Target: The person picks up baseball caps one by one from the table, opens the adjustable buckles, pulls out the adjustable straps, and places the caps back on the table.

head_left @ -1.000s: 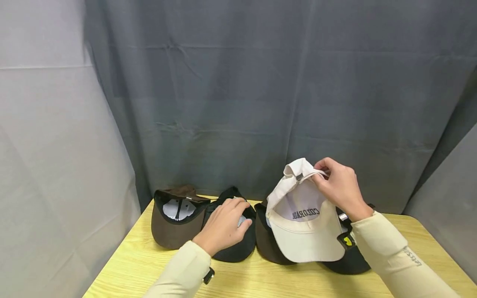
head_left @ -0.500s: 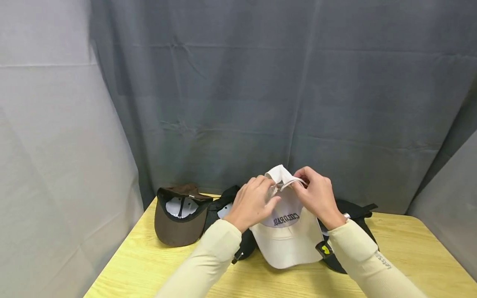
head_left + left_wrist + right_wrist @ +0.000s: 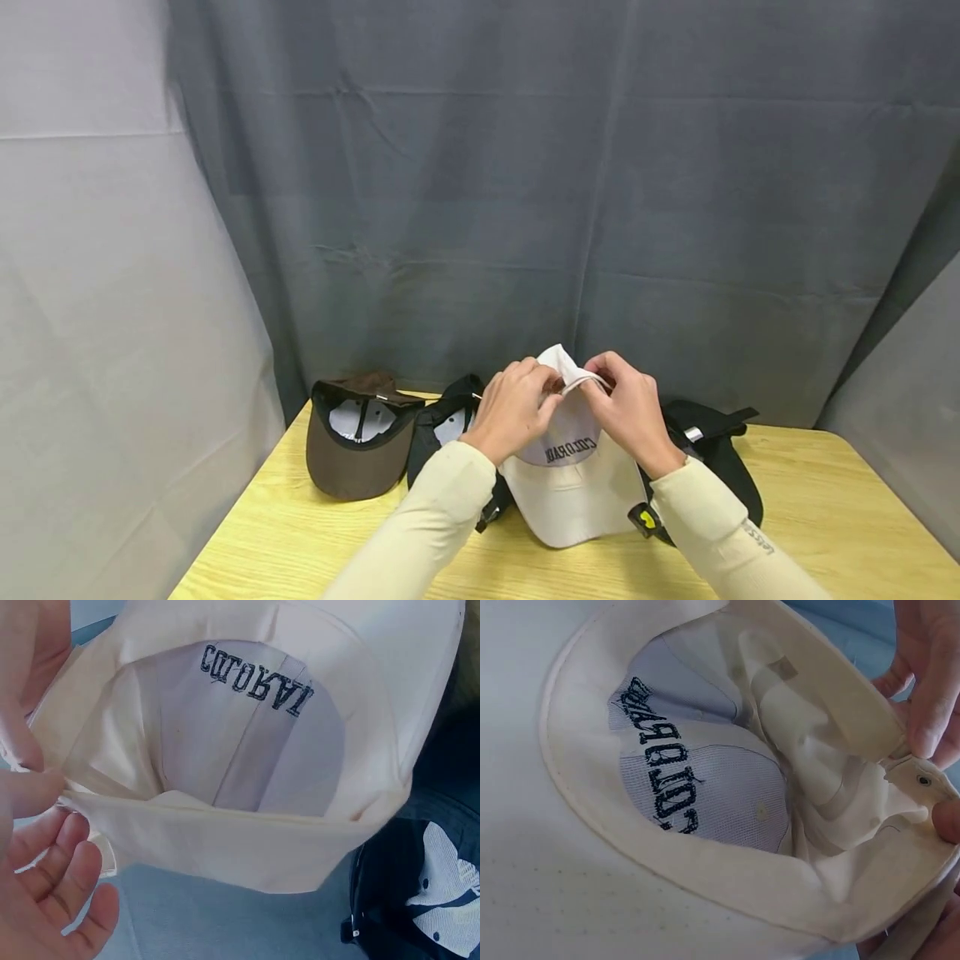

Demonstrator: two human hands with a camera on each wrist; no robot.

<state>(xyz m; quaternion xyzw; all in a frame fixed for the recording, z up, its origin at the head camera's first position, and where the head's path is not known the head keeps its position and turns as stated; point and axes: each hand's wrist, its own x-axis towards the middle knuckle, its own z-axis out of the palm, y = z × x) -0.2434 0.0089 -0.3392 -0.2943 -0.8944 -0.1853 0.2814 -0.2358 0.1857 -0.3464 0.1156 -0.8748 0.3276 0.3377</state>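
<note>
Both hands are at the back strap of a cream baseball cap (image 3: 573, 508), which is tilted so its inside and brim face me. Dark lettering shows in reverse inside the crown. My left hand (image 3: 513, 408) pinches the strap on its left side. Close beside it, my right hand (image 3: 626, 412) holds the strap's right side between thumb and fingers. In the right wrist view, fingertips meet at a small metal eyelet (image 3: 924, 781) on the cap's band. The left wrist view shows thumb and forefinger on the edge of the cream cap (image 3: 247, 844), other fingers loosely curled.
A brown cap (image 3: 356, 467) sits at the left of the wooden table (image 3: 277, 542). Beside it a black cap (image 3: 427, 437) is partly covered by the left arm. Another black cap (image 3: 723, 458) lies at the right. A grey curtain (image 3: 450, 208) hangs behind.
The cream cap has moved left and slightly lower with my right hand. My left hand has come from over the black cap to the cream cap's strap and pinches it.
</note>
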